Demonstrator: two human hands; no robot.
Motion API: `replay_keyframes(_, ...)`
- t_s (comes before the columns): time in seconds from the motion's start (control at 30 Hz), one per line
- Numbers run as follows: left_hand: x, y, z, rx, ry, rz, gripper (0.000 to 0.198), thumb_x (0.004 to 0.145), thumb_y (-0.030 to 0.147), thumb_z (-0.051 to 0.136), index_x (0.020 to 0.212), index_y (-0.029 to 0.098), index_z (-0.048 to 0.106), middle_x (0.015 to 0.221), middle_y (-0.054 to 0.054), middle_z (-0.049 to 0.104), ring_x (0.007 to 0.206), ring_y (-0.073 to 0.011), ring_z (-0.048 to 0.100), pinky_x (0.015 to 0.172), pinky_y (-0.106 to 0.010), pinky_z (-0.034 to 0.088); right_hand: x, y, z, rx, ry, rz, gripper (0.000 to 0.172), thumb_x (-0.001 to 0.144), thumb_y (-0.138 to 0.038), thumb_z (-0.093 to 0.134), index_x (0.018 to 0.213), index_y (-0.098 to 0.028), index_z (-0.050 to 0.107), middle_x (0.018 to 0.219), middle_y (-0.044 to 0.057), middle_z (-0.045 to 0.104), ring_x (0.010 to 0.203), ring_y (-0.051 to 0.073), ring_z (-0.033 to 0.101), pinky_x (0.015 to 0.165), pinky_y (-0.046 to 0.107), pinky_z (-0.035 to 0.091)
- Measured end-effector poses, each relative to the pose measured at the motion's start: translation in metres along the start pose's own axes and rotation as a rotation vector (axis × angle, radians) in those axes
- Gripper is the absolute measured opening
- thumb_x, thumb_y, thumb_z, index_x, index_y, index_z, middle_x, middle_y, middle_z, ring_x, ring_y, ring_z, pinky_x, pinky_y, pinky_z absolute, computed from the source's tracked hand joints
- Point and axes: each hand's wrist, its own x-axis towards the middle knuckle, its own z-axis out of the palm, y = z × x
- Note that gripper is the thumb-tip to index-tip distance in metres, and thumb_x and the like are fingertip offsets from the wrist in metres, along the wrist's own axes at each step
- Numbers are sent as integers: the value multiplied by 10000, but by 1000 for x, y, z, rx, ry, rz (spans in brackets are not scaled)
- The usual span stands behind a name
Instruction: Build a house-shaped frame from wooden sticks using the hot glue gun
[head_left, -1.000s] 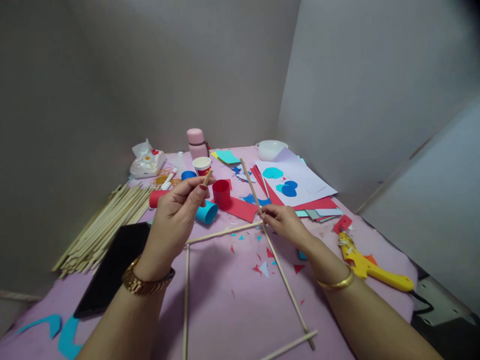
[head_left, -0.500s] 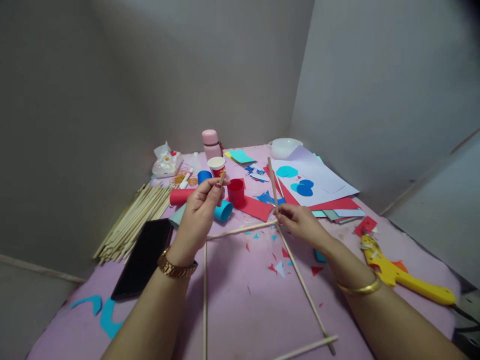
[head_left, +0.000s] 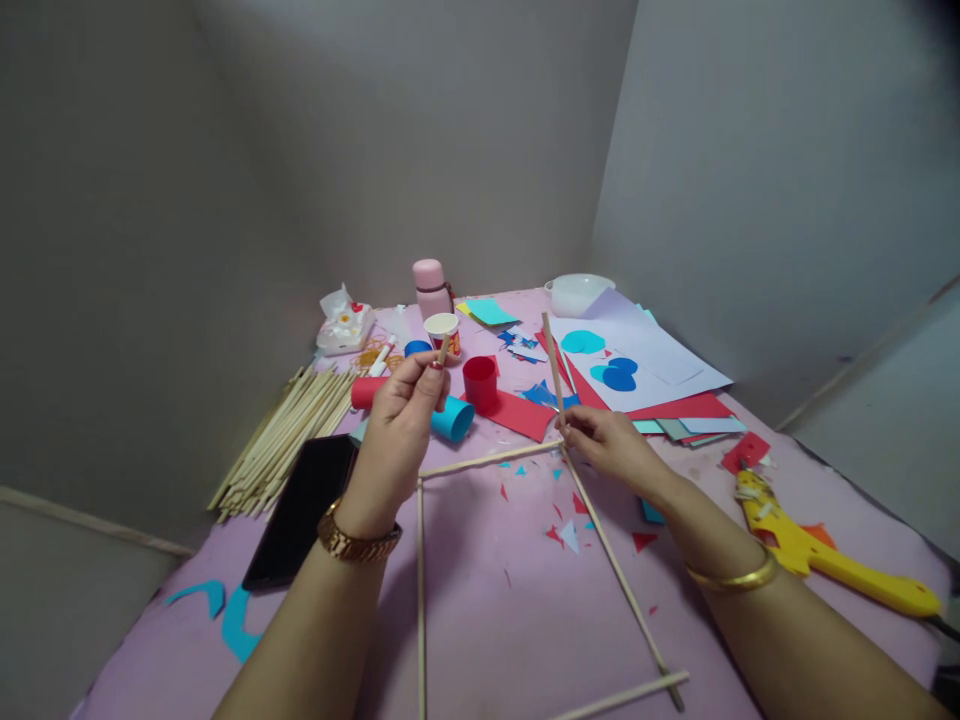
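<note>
The right hand pinches a slender brown wooden stick at the far right corner of a pale wooden-stick frame; the left hand pinches a pale wooden stick. Beyond, on the pink bench, the left hand partly hides a light-blue paper cylinder. The brown stick's long axis points up the view, leaning slightly left.

The left hand pinches a stick near the far left corner of a stick frame; the right hand grips another stick at the frame's far right corner. Loose sticks and a black tablet lie left, a yellow glue gun right.
</note>
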Motion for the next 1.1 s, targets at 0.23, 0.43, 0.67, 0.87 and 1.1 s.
replay_keyframes(0.23, -1, -8, 3, -5, 6, -22, 144, 871, 350, 535, 874, 241, 629, 667, 35, 438, 604, -114, 397, 557, -236, 326, 1, 1, 0, 0, 12, -18, 145, 792, -210, 470, 779, -196, 613, 616, 0, 628, 543, 155, 524, 512, 236, 337)
replay_keyframes(0.43, 0, -6, 5, -49, 22, -7, 133, 865, 355, 547, 861, 247, 625, 688, 28, 439, 621, -123, 389, 565, -248, 319, 2, 3, 0, -18, 25, -10, 161, 814, -208, 461, 798, -209, 621, 587, -13, 608, 528, 153, 523, 501, 234, 328)
replay_keyframes(0.67, 1, -4, 5, -36, 9, -8, 142, 881, 348, 537, 834, 241, 616, 688, 28, 423, 632, -120, 373, 560, -252, 300, 3, 2, -1, -30, 25, -21, 156, 808, -157, 466, 801, -212, 612, 640, -12, 635, 573, 152, 553, 534, 232, 350)
replay_keyframes(0.87, 0, -6, 4, -37, 5, -19, 134, 878, 346, 545, 847, 244, 627, 698, 26, 428, 638, -122, 374, 564, -251, 305, 3, 1, -2, -24, 22, -17, 164, 810, -153, 458, 808, -210, 611, 654, -7, 648, 572, 157, 557, 538, 241, 348)
replay_keyframes(1.1, 0, -6, 3, -68, 2, -23, 123, 872, 332, 558, 871, 238, 637, 694, 27, 448, 644, -115, 391, 583, -228, 321, 3, 0, -1, -41, 17, -22, 163, 818, -148, 453, 817, -200, 608, 638, -7, 621, 560, 151, 525, 534, 234, 334)
